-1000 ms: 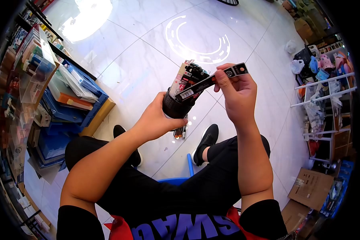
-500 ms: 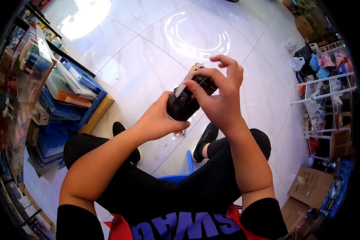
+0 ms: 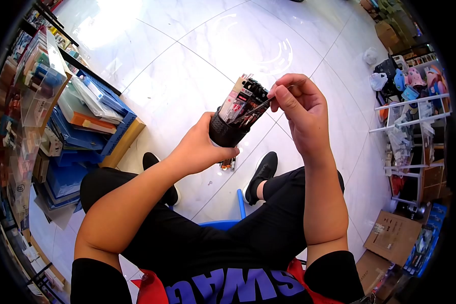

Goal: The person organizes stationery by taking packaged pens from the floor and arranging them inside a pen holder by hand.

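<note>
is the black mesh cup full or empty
Full: the black mesh cup, gripped by the left hand, has slim printed packets crowded above its rim.

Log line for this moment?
left hand: grips black mesh cup | right hand: pinches slim dark packet | cup: packed with packets | loose items: floor

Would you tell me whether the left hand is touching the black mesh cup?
Touching; the head view shows the left hand curled around the black mesh cup.

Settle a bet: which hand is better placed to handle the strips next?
Probably the right hand: its fingertips pinch a thin strip above the mesh cup, which the left hand holds.
</note>
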Motion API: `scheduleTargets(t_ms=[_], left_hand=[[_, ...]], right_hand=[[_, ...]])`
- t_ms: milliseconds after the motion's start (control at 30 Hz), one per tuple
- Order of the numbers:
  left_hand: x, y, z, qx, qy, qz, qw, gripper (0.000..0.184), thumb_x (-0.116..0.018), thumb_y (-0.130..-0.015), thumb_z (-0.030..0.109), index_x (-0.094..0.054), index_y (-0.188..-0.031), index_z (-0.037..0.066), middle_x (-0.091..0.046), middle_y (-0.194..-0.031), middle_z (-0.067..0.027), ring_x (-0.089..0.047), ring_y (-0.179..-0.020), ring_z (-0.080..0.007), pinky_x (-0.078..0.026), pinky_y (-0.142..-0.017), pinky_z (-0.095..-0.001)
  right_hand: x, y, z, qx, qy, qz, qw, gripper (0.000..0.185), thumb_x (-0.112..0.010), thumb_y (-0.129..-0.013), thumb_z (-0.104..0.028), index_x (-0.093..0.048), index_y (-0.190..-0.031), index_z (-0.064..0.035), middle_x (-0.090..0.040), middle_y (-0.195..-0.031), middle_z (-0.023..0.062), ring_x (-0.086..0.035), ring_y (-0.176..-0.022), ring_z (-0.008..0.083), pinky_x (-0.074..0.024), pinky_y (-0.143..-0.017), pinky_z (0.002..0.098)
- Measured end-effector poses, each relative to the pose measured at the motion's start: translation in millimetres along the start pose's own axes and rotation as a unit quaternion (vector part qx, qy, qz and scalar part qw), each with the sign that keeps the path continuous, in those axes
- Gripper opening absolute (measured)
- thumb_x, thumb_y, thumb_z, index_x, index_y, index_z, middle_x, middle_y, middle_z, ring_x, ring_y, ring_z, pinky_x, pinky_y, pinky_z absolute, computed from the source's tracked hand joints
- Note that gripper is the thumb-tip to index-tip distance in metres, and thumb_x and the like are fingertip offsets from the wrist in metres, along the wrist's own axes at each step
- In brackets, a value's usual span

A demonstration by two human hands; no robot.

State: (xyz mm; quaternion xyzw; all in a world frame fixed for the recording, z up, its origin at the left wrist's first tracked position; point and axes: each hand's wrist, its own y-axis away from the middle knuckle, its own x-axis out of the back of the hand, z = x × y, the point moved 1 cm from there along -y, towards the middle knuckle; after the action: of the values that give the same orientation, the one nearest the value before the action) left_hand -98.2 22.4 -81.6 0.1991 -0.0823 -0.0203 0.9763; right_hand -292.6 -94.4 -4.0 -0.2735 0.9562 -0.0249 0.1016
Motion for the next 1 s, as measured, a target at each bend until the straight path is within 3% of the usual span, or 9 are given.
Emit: scheduleTargets(t_ms=[233, 467, 567, 667, 767, 833, 867, 967, 1000], left_hand=[[-2, -2, -2, 0.006, -0.001, -0.010, 1.000, 0.084, -0.089, -0.075, 0.027, -0.045, -0.138, -0.007, -0.068, -0.119, -0.0215, -0.069, -0.109, -0.0274, -0.054, -0.097, -0.0372], [-2, -2, -1, 0.000, -0.011, -0.010, 1.000, 0.083, -0.089, -0.074, 0.028, -0.046, -0.136, -0.007, -0.068, -0.118, -0.0217, -0.069, -0.108, -0.0267, -0.055, -0.095, -0.0369], [-4, -1, 0, -0.008, -0.003, 0.004, 1.000, 0.070, -0.089, -0.077, 0.014, -0.048, -0.133, -0.001, -0.069, -0.106, -0.0122, -0.069, -0.090, -0.0179, -0.058, -0.076, -0.0329], [-5, -1, -3, -0.008, 0.008, 0.003, 1.000, 0.071, -0.090, -0.077, 0.014, -0.048, -0.132, -0.001, -0.069, -0.106, -0.0116, -0.069, -0.090, -0.0176, -0.057, -0.076, -0.0329], [-3, -1, -1, 0.013, 0.002, -0.018, 1.000, 0.081, -0.090, -0.074, 0.028, -0.047, -0.135, -0.005, -0.068, -0.115, -0.0205, -0.070, -0.105, -0.0262, -0.056, -0.092, -0.0365], [-3, 1, 5, 0.013, 0.001, -0.019, 1.000, 0.082, -0.090, -0.074, 0.028, -0.047, -0.136, -0.005, -0.068, -0.115, -0.0198, -0.070, -0.104, -0.0255, -0.056, -0.091, -0.0365], [-2, 2, 7, 0.013, 0.000, -0.020, 1.000, 0.082, -0.090, -0.074, 0.028, -0.047, -0.136, -0.005, -0.068, -0.114, -0.0195, -0.070, -0.103, -0.0252, -0.056, -0.091, -0.0365], [-3, 3, 8, 0.016, 0.006, -0.027, 1.000, 0.083, -0.091, -0.073, 0.028, -0.047, -0.135, -0.004, -0.068, -0.113, -0.0186, -0.070, -0.101, -0.0245, -0.057, -0.089, -0.0362], [-4, 2, 4, 0.004, 0.014, -0.024, 1.000, 0.082, -0.092, -0.073, 0.028, -0.048, -0.135, -0.004, -0.068, -0.113, -0.0182, -0.069, -0.101, -0.0242, -0.057, -0.090, -0.0360]], right_hand=[[-1, 1, -4, 0.009, 0.010, -0.044, 0.999, 0.033, -0.060, -0.102, -0.006, -0.062, -0.135, 0.0007, -0.069, -0.110, 0.0046, -0.062, -0.106, 0.0109, -0.0502, -0.098, 0.0302], [-7, 4, -5, 0.024, 0.088, -0.009, 0.996, 0.029, -0.059, -0.102, -0.003, -0.067, -0.129, 0.0001, -0.069, -0.109, 0.0037, -0.063, -0.099, 0.0103, -0.0515, -0.092, 0.0295], [-1, 2, -2, 0.042, 0.082, 0.015, 0.996, 0.025, -0.060, -0.102, -0.003, -0.070, -0.125, 0.0004, -0.070, -0.108, 0.0029, -0.063, -0.095, 0.0096, -0.0517, -0.090, 0.0288], [-5, 1, 0, 0.037, 0.076, 0.034, 0.996, 0.023, -0.061, -0.102, -0.004, -0.071, -0.122, 0.0001, -0.071, -0.106, 0.0013, -0.063, -0.094, 0.0094, -0.0516, -0.089, 0.0279], [-11, 1, 10, 0.019, 0.125, 0.023, 0.992, 0.023, -0.066, -0.099, -0.004, -0.075, -0.120, -0.0048, -0.072, -0.102, 0.0001, -0.063, -0.093, 0.0094, -0.0512, -0.089, 0.0285], [-22, 4, 4, 0.067, 0.244, 0.007, 0.968, 0.025, -0.068, -0.096, -0.002, -0.077, -0.118, -0.0091, -0.072, -0.105, 0.0035, -0.062, -0.105, 0.0124, -0.0499, -0.089, 0.0293], [-16, 2, 13, 0.120, 0.348, -0.010, 0.930, 0.028, -0.074, -0.089, -0.004, -0.078, -0.116, -0.0120, -0.069, -0.119, 0.0075, -0.055, -0.122, 0.0217, -0.0452, -0.099, 0.0356], [-28, 7, 12, 0.202, 0.520, 0.025, 0.829, 0.028, -0.081, -0.084, -0.011, -0.079, -0.112, -0.0136, -0.062, -0.132, 0.0099, -0.046, -0.132, 0.0314, -0.0367, -0.109, 0.0429], [-27, 6, 17, 0.195, 0.540, 0.023, 0.818, 0.046, -0.087, -0.078, -0.019, -0.075, -0.122, -0.0168, -0.054, -0.142, 0.0124, -0.044, -0.133, 0.0372, -0.0289, -0.115, 0.0485]])
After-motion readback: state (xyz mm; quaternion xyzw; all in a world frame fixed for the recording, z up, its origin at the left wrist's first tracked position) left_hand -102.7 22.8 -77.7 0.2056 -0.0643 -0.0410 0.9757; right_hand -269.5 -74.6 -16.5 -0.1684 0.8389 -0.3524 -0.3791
